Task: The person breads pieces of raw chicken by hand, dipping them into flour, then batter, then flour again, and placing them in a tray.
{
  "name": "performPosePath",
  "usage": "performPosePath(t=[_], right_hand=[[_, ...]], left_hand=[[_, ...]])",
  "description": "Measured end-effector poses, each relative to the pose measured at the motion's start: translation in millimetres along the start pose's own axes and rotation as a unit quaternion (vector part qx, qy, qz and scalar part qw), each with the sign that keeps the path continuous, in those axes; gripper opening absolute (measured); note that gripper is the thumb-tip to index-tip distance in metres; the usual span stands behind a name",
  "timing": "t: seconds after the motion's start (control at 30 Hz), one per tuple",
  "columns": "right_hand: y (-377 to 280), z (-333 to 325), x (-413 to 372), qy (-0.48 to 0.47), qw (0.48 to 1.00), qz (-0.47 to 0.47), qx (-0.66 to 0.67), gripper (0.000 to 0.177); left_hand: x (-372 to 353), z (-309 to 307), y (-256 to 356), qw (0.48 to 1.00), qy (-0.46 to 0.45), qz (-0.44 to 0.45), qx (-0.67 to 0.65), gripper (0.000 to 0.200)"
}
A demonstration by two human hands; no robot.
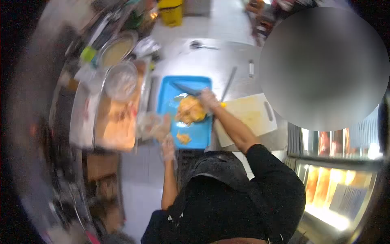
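My right hand [209, 100], in a clear glove, is closed round the handle of a knife [185, 88] over the upper part of a blue tray [162, 95]. Just below the blade, a heap of orange-yellow food [189, 110] sits in the tray, with a smaller piece [183, 138] near its lower edge. At the tray's left side is my left hand [166, 140], also in a clear glove. Its fingers are smeared by motion, and a pale, blurred shape [150, 125] lies beside them; whether it is held cannot be made out.
A white cutting board [250, 116] lies right of the tray, with a long thin tool [229, 83] above it. A ladle [197, 44] rests farther back on the metal table [174, 53]. Left are a clear bowl [121, 81] and a pan of pale contents [115, 53].
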State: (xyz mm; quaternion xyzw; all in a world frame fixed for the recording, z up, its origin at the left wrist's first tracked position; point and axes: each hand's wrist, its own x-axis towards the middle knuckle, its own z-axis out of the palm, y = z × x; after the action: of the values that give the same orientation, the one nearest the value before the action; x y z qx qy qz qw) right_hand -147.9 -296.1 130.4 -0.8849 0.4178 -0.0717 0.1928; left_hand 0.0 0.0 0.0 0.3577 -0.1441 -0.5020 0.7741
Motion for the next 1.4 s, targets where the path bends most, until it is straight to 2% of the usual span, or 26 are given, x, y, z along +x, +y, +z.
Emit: performPosePath(t=[0.03,0.07,0.1,0.17,0.2,0.23,0.3,0.33,0.37,0.43,0.47,0.57,0.67,0.77,0.8,0.9,1.0,1.03,1.07,1.13,1.17,1.2,1.27,1.3,1.33,1.4], right_hand=[[23.3,-12.5,-10.0,0.015,0.999,0.039,-0.016,0.026],[61.8,45.7,-17.4,0.084,0.996,-0.011,-0.026,0.023],[45.5,33.2,-21.9,0.113,0.993,-0.024,-0.002,0.022],[33.6,-10.1,-39.8,0.189,0.978,-0.054,0.065,0.022],[39.7,-47.1,-16.3,0.27,0.951,-0.105,0.108,0.023],[25.2,-54.9,-35.8,0.3,0.928,-0.138,0.175,0.023],[31.7,-47.9,-68.0,0.223,0.911,-0.068,0.342,0.025],[34.0,-44.9,-85.6,0.193,0.887,-0.025,0.418,0.026],[30.4,-62.3,-105.9,0.309,0.925,-0.193,0.112,0.029],[17.1,-68.2,-143.0,0.188,0.95,-0.061,0.242,0.027],[11.2,-71.0,-160.7,0.138,0.946,0.015,0.293,0.027],[40.0,-42.0,-208.4,0.163,0.977,0.065,0.124,0.03],[10.5,-36.9,-209.4,0.066,0.945,0.205,0.247,0.033],[-3.8,-19.2,-197.5,0.013,0.952,0.154,0.265,0.035],[3.8,-5.7,-188.9,-0.031,0.932,0.147,0.33,0.035],[11.9,24.5,-169.1,-0.003,0.977,0.123,0.171,0.035],[8.5,11.3,-159.1,-0.036,0.947,0.096,0.303,0.03],[14.4,12.9,-163.0,-0.041,0.93,0.1,0.352,0.03],[17.5,14.9,-160.2,-0.052,0.957,0.119,0.26,0.031],[11.5,11.8,-165.0,-0.022,0.933,0.092,0.348,0.031],[7.0,10.1,-165.6,-0.007,0.918,0.07,0.39,0.031],[24.5,21.4,-163.4,-0.06,0.936,0.111,0.328,0.037],[54.4,54.9,-162.5,-0.015,0.943,0.105,0.317,0.044],[53.6,64.5,-164.0,0.008,0.944,0.102,0.312,0.047],[24.0,40.5,-165.3,-0.049,0.931,0.114,0.342,0.055],[-8.9,35.7,-166.3,0.033,0.909,0.038,0.413,0.053]], left_hand=[[3.9,12.5,10.2,0.98,0.041,-0.043,0.189,0.032],[7.4,26.6,21.2,0.923,0.064,-0.1,0.366,0.026],[-5.7,39.6,56.1,0.925,0.066,-0.239,0.289,0.025],[36.3,20.1,48.5,0.937,0.011,-0.342,0.075,0.024],[97.4,-4.3,3.6,0.954,-0.055,-0.292,-0.032,0.025],[81.8,-36.1,-11.1,0.951,-0.072,-0.264,-0.146,0.026],[50.5,93.3,34.3,0.979,0.043,-0.125,0.153,0.032],[46.6,106.9,39.2,0.936,-0.003,-0.077,0.345,0.033],[42.3,119.4,43.1,0.852,-0.027,-0.018,0.523,0.034],[45.3,149.4,52.7,0.763,-0.023,0.048,0.644,0.033],[42.4,141.1,43.7,0.774,-0.005,0.083,0.628,0.031],[23.8,141.0,36.0,0.793,0.042,0.108,0.598,0.032],[9.2,130.1,59.4,0.788,0.149,0.08,0.592,0.035],[-8.0,102.4,59.0,0.83,0.188,0.033,0.524,0.036],[-14.9,95.9,62.1,0.844,0.191,0.028,0.5,0.036],[-40.0,62.8,57.6,0.814,0.264,0.004,0.517,0.035],[-86.5,70.9,99.3,0.929,0.306,-0.015,0.208,0.027],[-102.4,71.6,108.9,0.915,0.354,-0.013,0.191,0.024],[-116.8,67.3,115.8,0.9,0.399,-0.009,0.175,0.022],[-152.5,43.5,116.1,0.85,0.437,-0.004,0.293,0.02],[-171.1,20.0,112.3,0.852,0.441,-0.023,0.28,0.024],[-190.2,-9.7,106.2,0.853,0.448,-0.039,0.266,0.028],[-207.2,-29.5,122.7,0.83,0.494,-0.109,0.234,0.035],[-224.3,-69.0,107.5,0.795,0.516,-0.07,0.31,0.036],[-232.0,-76.3,114.7,0.776,0.523,-0.073,0.344,0.033],[-243.7,-82.1,139.2,0.744,0.512,-0.074,0.423,0.029]])
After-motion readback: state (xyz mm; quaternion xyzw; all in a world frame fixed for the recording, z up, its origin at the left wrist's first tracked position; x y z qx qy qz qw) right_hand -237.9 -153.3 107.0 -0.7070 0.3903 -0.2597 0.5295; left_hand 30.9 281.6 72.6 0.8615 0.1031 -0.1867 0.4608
